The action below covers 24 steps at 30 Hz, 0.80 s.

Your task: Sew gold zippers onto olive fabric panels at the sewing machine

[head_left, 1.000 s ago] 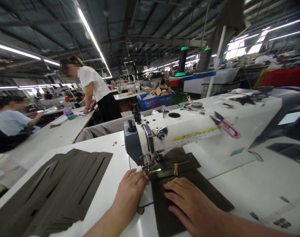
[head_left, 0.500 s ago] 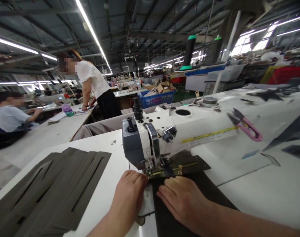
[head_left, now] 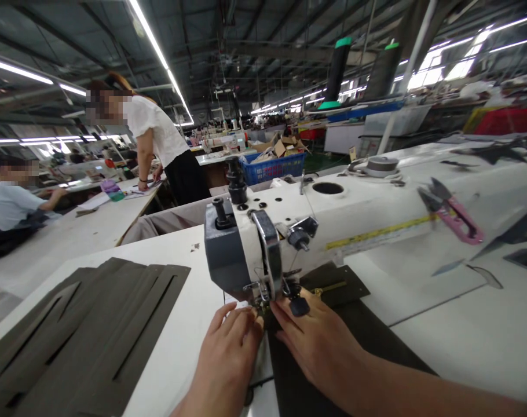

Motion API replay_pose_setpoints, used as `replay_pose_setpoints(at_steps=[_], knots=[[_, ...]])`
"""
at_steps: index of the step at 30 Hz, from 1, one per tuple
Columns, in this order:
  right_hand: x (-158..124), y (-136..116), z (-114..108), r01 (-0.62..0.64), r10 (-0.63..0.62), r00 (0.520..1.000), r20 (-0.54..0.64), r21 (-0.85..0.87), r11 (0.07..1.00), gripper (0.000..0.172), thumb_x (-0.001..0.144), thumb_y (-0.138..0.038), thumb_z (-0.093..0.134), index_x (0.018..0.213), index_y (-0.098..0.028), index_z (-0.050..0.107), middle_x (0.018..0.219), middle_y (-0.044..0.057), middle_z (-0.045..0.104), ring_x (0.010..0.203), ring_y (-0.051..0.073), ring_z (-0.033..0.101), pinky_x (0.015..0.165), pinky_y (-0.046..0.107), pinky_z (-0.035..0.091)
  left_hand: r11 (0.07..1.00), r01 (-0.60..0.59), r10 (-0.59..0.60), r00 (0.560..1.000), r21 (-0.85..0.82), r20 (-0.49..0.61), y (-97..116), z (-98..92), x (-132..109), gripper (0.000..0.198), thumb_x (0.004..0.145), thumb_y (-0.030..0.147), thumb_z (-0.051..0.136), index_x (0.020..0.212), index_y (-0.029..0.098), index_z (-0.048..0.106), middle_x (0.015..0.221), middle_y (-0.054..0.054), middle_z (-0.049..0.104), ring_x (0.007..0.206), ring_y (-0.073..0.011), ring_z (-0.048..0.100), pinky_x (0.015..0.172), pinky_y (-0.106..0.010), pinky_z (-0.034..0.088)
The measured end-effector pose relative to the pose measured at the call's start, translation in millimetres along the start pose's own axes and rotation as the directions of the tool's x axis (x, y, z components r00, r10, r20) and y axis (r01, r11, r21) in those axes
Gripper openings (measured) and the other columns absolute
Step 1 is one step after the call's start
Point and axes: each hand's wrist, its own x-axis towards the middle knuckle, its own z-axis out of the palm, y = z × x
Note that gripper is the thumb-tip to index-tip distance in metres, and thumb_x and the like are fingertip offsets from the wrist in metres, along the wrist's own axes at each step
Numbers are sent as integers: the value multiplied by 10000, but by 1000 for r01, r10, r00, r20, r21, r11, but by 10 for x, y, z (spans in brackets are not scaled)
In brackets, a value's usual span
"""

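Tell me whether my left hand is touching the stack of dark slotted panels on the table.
Apart. The head view shows the left hand with a strip of white tabletop plainly between it and the stack of dark slotted panels.

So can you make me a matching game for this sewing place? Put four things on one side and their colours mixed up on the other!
Things:
1. Thread snips handles
2. Plastic crate
3. Measuring strip on the sewing machine
4. Stack of slotted pieces

Colours:
A. Yellow
B. Dark grey
C. Pink
D. Blue

Right pairs: 1-C, 2-D, 3-A, 4-B
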Motion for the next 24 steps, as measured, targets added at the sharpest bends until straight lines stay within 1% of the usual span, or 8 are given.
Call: replay_pose_setpoints(at_steps=[4, 10, 13, 15, 17, 19, 21, 24], knots=[[-21, -6, 79, -62, 57, 995, 83, 70, 996, 270, 820, -115, 468, 1059, -72, 586, 1088, 120, 619, 1025, 230, 544, 910, 386, 428, 999, -15, 15, 1000, 33, -6, -24, 26, -25, 278, 915, 133, 324, 997, 151, 589, 1060, -110, 627, 983, -227, 590, 831, -405, 480], [-52, -21, 7, -90, 73, 986, 151, 108, 990, 309, 808, -154, 506, 1106, -91, 556, 1112, 128, 603, 1051, 240, 526, 927, 410, 415, 999, -32, 32, 999, -3, -9, -15, 16, -8, 274, 910, 129, 330, 1018, 150, 581, 1029, -110, 640, 971, -218, 603, 845, -392, 490], [-48, -27, -57, -67, 55, 992, 115, 103, 992, 302, 814, -137, 486, 1105, -83, 547, 1121, 140, 581, 1051, 246, 511, 905, 398, 418, 996, -26, 24, 1000, -80, -17, -1, -8, 34, 265, 910, 122, 326, 1016, 120, 569, 995, -119, 646, 940, -217, 610, 820, -377, 500], [-57, -53, -94, -30, 25, 997, 79, 62, 998, 199, 822, -166, 509, 991, -105, 593, 1035, 127, 600, 965, 248, 533, 844, 386, 434, 990, 22, -26, 999, -138, -28, 3, -18, 63, 223, 900, 117, 361, 975, 117, 571, 946, -109, 658, 885, -212, 619, 788, -365, 508], [-76, -91, -119, -12, 10, 995, 99, 18, 1000, 146, 821, -221, 548, 898, -117, 615, 892, 102, 610, 829, 231, 547, 757, 370, 440, 981, 80, -85, 996, -180, -21, 4, -26, 85, 172, 880, 116, 412, 924, 129, 578, 902, -89, 666, 821, -208, 622, 754, -362, 514], [-96, -126, -131, -27, 25, 986, 162, 15, 1000, 195, 810, -260, 582, 928, -109, 617, 799, 74, 596, 743, 206, 537, 705, 354, 425, 973, 111, -116, 993, -201, -13, 2, -32, 97, 148, 864, 116, 443, 910, 137, 582, 887, -76, 668, 783, -205, 619, 726, -362, 519], [-108, -150, -133, -47, 37, 973, 226, 41, 998, 263, 803, -259, 596, 1007, -92, 603, 790, 62, 596, 735, 196, 535, 704, 352, 408, 973, 108, -114, 993, -204, -18, 1, -35, 95, 153, 862, 119, 445, 921, 137, 586, 896, -76, 670, 777, -202, 619, 715, -360, 524], [-108, -166, -132, -19, -4, 964, 266, 83, 996, 255, 800, -214, 594, 1013, -73, 602, 790, 52, 610, 726, 183, 537, 712, 343, 394, 982, 71, -80, 996, -175, -46, 7, -30, 70, 185, 879, 123, 414, 933, 144, 589, 914, -78, 669, 802, -193, 625, 737, -351, 525]])
